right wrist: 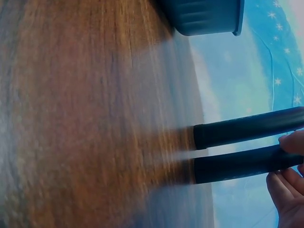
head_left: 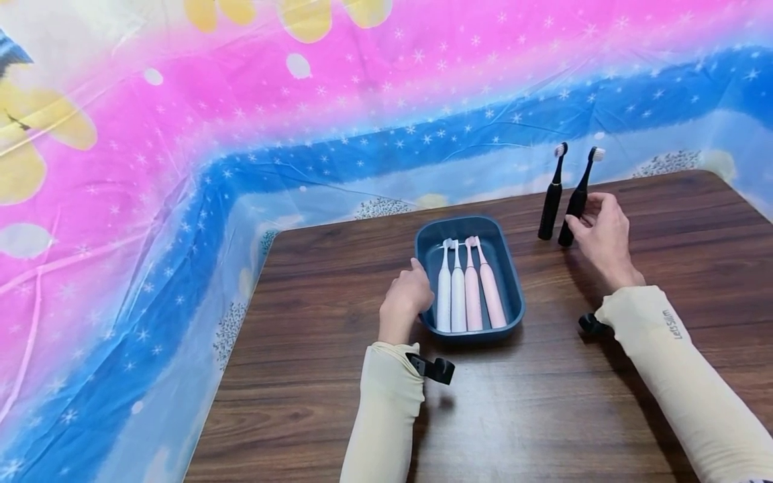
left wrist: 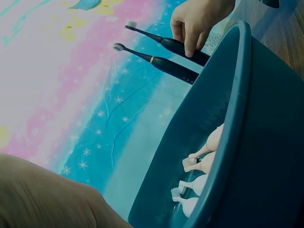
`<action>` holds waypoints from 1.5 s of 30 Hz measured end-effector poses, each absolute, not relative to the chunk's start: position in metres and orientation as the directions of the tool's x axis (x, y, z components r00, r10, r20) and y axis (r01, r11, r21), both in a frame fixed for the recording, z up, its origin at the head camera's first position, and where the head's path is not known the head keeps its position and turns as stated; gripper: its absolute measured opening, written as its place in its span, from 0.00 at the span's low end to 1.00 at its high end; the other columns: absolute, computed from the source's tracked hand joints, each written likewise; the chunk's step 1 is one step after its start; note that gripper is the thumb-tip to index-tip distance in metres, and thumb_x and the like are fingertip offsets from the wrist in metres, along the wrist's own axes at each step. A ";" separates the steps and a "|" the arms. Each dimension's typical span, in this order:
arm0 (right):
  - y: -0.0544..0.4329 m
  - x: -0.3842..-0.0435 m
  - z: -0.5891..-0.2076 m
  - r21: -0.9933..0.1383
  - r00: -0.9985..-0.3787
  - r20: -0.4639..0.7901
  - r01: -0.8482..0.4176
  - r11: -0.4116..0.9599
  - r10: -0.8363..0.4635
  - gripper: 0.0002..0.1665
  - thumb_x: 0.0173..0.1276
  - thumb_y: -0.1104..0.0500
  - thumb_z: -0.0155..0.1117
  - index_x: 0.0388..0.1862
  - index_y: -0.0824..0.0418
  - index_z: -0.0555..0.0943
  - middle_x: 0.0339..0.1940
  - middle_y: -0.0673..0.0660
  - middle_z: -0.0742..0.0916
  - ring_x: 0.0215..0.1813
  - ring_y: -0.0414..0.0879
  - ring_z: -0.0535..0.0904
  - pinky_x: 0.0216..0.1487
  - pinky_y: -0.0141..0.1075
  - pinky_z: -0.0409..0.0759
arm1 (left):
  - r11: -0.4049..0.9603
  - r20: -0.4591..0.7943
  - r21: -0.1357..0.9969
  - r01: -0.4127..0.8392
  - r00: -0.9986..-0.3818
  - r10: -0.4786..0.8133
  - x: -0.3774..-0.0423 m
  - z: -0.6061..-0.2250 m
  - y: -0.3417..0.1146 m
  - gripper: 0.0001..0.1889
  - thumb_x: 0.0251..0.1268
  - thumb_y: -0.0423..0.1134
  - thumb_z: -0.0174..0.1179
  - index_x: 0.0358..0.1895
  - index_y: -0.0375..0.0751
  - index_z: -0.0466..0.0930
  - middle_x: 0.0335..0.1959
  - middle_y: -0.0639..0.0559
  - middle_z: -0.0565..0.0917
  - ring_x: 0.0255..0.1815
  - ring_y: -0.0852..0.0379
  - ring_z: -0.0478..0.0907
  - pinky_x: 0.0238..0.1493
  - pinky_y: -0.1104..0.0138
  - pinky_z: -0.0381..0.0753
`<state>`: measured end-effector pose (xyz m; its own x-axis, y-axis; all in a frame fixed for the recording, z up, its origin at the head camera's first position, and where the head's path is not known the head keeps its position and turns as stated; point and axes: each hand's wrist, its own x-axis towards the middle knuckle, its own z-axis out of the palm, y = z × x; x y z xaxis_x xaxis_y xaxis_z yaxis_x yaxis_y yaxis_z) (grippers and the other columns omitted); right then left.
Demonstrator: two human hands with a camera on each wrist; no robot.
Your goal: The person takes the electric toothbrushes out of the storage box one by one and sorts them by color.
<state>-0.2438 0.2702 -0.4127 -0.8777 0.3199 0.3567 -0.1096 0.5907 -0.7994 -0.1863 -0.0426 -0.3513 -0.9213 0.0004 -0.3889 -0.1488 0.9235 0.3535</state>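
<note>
My right hand (head_left: pixel 604 235) pinches the handle of a black electric toothbrush (head_left: pixel 578 198), with thumb and fingers on either side of it. The brush stands upright on the table, head up. Just left of it stands a second black electric toothbrush (head_left: pixel 551 204), free of the hand. At the left rim of a dark blue-green bin (head_left: pixel 514 295) is my left hand (head_left: pixel 407 295), one finger pointing forward along the side; its other fingertips are hidden. Inside the bin, two white toothbrushes (head_left: pixel 444 295) and two pink toothbrushes (head_left: pixel 492 295) lie side by side, heads toward the far end.
The wooden table (head_left: pixel 302 382) ends at a back edge close behind the bin and black toothbrushes. Beyond it hangs a pink and blue patterned cloth (head_left: pixel 362 100). A black wrist strap (head_left: pixel 431 367) sticks out by my left sleeve.
</note>
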 end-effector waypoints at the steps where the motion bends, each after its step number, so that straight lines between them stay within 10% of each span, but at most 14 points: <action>1: 0.271 -0.243 -0.412 -0.801 -0.877 0.359 -0.114 0.588 0.319 0.28 0.67 0.62 0.61 0.61 0.72 0.65 0.57 0.70 0.77 0.58 0.61 0.78 0.59 0.50 0.77 | 0.924 -0.390 0.352 -0.150 -0.921 -0.001 -0.186 -0.351 -0.042 0.36 0.73 0.36 0.49 0.77 0.41 0.41 0.68 0.38 0.68 0.53 0.44 0.77 0.19 0.68 0.79; 19: 0.277 -0.222 -0.400 -0.776 -0.830 0.436 -0.151 0.613 0.347 0.26 0.66 0.59 0.62 0.60 0.69 0.68 0.53 0.63 0.80 0.56 0.55 0.78 0.60 0.34 0.78 | 0.927 -0.389 0.348 -0.139 -0.921 0.008 -0.185 -0.350 -0.042 0.36 0.73 0.36 0.48 0.77 0.41 0.39 0.69 0.38 0.67 0.56 0.44 0.76 0.20 0.68 0.79; 38: 0.237 -0.195 -0.375 -0.726 -0.765 0.594 -0.378 0.574 0.248 0.25 0.62 0.64 0.67 0.57 0.68 0.72 0.50 0.61 0.83 0.48 0.22 0.74 0.54 0.18 0.75 | 0.921 -0.383 0.360 -0.147 -0.924 0.002 -0.185 -0.351 -0.042 0.36 0.73 0.37 0.49 0.77 0.42 0.40 0.68 0.38 0.69 0.53 0.44 0.77 0.20 0.68 0.79; 45: 0.220 -0.196 -0.373 -0.721 -0.792 0.579 -0.389 0.573 0.191 0.25 0.63 0.64 0.66 0.58 0.69 0.71 0.52 0.62 0.82 0.53 0.41 0.80 0.54 0.19 0.76 | 0.928 -0.376 0.349 -0.130 -0.927 0.011 -0.185 -0.351 -0.042 0.36 0.73 0.37 0.49 0.77 0.41 0.40 0.68 0.38 0.68 0.55 0.44 0.77 0.20 0.68 0.79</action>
